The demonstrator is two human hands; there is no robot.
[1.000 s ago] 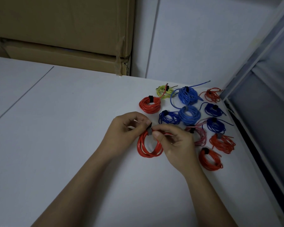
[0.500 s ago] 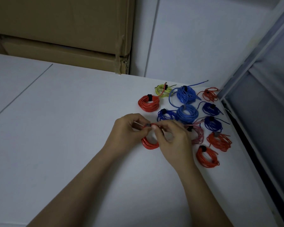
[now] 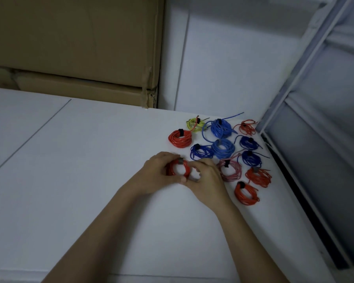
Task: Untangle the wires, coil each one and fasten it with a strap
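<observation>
Two bare forearms in view, coming in from the bottom edge, no sleeves visible up to where the picture cuts them off. left hand (image 3: pixel 154 172) and right hand (image 3: pixel 207 180): no gloves, no watch or wristband. Rings — probably none, but light's dim, fingers partly hidden.

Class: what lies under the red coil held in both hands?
Only white table shows through the red coil's centre. Left hand and right hand cover its sides.
</observation>
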